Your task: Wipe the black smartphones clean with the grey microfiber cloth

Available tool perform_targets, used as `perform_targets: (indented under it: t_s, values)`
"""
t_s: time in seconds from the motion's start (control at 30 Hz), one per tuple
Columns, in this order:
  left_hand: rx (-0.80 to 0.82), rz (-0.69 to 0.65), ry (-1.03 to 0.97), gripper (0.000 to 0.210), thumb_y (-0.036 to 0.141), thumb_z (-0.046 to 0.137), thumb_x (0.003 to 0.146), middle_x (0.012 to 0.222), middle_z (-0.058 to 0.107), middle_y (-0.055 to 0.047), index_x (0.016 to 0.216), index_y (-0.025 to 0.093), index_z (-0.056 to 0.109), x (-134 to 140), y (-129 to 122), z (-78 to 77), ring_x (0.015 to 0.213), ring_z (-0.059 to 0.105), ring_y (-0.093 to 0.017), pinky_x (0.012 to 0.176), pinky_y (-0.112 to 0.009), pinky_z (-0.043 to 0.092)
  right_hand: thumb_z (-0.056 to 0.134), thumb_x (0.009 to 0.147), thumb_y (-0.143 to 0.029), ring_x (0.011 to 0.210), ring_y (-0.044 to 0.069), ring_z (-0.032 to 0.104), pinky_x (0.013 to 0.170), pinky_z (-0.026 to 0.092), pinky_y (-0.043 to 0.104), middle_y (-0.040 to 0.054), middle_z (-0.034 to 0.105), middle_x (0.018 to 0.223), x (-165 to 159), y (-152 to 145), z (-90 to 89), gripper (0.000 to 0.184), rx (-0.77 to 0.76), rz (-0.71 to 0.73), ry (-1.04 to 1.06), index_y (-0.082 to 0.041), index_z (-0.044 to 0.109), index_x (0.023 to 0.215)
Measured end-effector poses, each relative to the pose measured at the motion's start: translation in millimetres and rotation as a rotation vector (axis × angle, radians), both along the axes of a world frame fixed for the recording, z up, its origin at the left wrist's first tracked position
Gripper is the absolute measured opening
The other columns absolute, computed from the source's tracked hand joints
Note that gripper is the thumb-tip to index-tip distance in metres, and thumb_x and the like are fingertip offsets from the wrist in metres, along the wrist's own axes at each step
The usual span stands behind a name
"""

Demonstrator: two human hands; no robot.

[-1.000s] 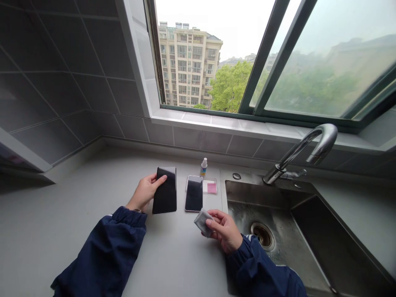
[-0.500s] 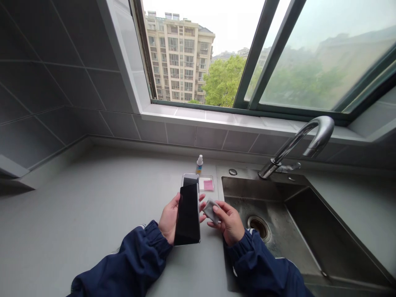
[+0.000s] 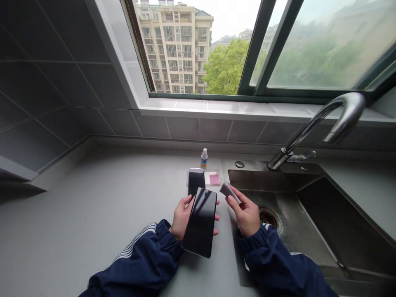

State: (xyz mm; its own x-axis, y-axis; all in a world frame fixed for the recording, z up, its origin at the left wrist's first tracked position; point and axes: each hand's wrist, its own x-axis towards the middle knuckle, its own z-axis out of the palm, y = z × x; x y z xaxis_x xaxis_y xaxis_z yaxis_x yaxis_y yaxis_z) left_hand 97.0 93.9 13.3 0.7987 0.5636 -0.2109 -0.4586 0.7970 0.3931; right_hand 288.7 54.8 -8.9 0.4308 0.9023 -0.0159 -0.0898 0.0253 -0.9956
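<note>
A black-screened smartphone (image 3: 200, 225) lies tilted in my left hand (image 3: 182, 218), whose fingers wrap round both its edges. Window light reflects on the upper part of its glass. My right hand (image 3: 246, 211) pinches a folded grey cloth (image 3: 229, 192) between thumb and fingers, to the right of the phone and apart from it. Behind the held phone, a second smartphone (image 3: 196, 178) rests on the counter, partly hidden by it. Beside that one sits a clear phone case (image 3: 205, 176) with a pink square of paper (image 3: 214, 179) on it. A small white-capped spray bottle (image 3: 204, 159) stands just behind.
A steel sink (image 3: 312, 247) with a drain takes up the right side, and a curved chrome faucet (image 3: 312, 123) rises at its back edge. The pale countertop (image 3: 117, 198) stretches left to a tiled wall. A window ledge (image 3: 222, 106) runs along the back.
The held phone has tilted and moved right and lower in view. My right hand has drawn the cloth away from the phone, to the right. The camera view has shifted slightly.
</note>
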Motion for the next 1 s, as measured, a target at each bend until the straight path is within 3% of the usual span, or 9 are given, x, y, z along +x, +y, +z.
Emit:
perform_targets:
  t_s: [0.07,0.13,0.2,0.4,0.5,0.63,0.8,0.9,1.0]
  values:
    - [0.0,-0.007,0.003,0.06,0.054,0.03,0.093,0.122,0.063,-0.018,0.128,0.015,0.059,-1,1,-5.5,0.097,0.063,-0.034,0.075,-0.055,0.053,0.071,0.083,-0.037,0.122,0.031,0.059,0.114,0.037,0.05,0.0079,0.066,0.126,-4,-5,4.5,0.04,0.049,0.122,-0.125,-0.024,0.069,0.12]
    - [-0.032,-0.028,-0.002,0.057,0.054,0.031,0.094,0.113,0.066,-0.017,0.13,0.018,0.057,-2,2,-8.7,0.099,0.064,-0.035,0.079,-0.059,0.051,0.062,0.089,-0.032,0.134,0.03,0.047,0.117,0.032,0.049,0.0062,0.058,0.137,-7,-9,5.9,0.036,0.155,0.289,-0.371,-0.024,0.067,0.124]
    - [-0.069,-0.025,-0.026,0.055,0.054,0.032,0.094,0.117,0.066,-0.015,0.134,0.023,0.054,-4,2,-8.7,0.103,0.063,-0.036,0.082,-0.061,0.049,0.052,0.094,-0.028,0.142,0.028,0.036,0.117,0.031,0.05,0.0059,0.05,0.145,-6,-9,4.2,0.04,0.272,0.413,-0.66,-0.023,0.059,0.134]
    - [-0.09,-0.004,-0.097,0.058,0.055,0.027,0.096,0.127,0.061,-0.016,0.144,0.025,0.042,-5,2,-3.3,0.107,0.062,-0.035,0.081,-0.062,0.05,0.044,0.098,-0.026,0.147,0.031,0.021,0.112,0.032,0.059,0.0086,0.045,0.149,6,-4,0.0,0.046,0.313,0.347,-1.094,-0.02,0.047,0.143]
    - [-0.084,-0.017,-0.093,0.062,0.058,0.028,0.095,0.13,0.06,-0.016,0.146,0.025,0.039,-3,2,-2.5,0.108,0.062,-0.035,0.086,-0.061,0.047,0.044,0.097,-0.025,0.148,0.03,0.017,0.113,0.03,0.058,0.0092,0.046,0.148,3,-8,5.9,0.046,0.356,0.374,-1.151,-0.018,0.048,0.142]
    - [-0.075,0.072,-0.032,0.068,0.059,0.031,0.094,0.128,0.06,-0.018,0.147,0.018,0.038,1,1,0.8,0.11,0.062,-0.033,0.099,-0.05,0.042,0.052,0.093,-0.032,0.148,0.031,0.016,0.118,0.017,0.057,0.0083,0.051,0.144,-11,-21,19.6,0.047,0.458,0.584,-1.128,-0.019,0.053,0.137]
    - [-0.066,0.055,-0.01,0.07,0.062,0.029,0.093,0.127,0.062,-0.017,0.146,0.018,0.039,2,2,1.2,0.111,0.062,-0.031,0.101,-0.046,0.042,0.057,0.087,-0.049,0.147,0.032,0.02,0.12,0.002,0.056,0.0066,0.06,0.135,-29,-38,33.0,0.053,0.548,0.759,-1.069,-0.02,0.058,0.132]
    - [-0.056,0.047,-0.013,0.073,0.065,0.03,0.092,0.126,0.062,-0.017,0.145,0.017,0.041,1,3,0.0,0.11,0.063,-0.032,0.1,-0.047,0.042,0.056,0.088,-0.052,0.146,0.033,0.022,0.12,0.001,0.057,0.0073,0.061,0.134,-27,-36,32.0,0.056,0.575,0.754,-1.084,-0.02,0.056,0.134]
    - [-0.06,0.024,0.008,0.073,0.065,0.031,0.091,0.122,0.064,-0.019,0.143,0.015,0.043,0,3,1.7,0.108,0.064,-0.033,0.098,-0.05,0.044,0.048,0.095,-0.04,0.148,0.031,0.018,0.12,0.007,0.057,0.008,0.052,0.143,-10,-23,24.3,0.05,0.488,0.621,-1.171,-0.021,0.049,0.141]
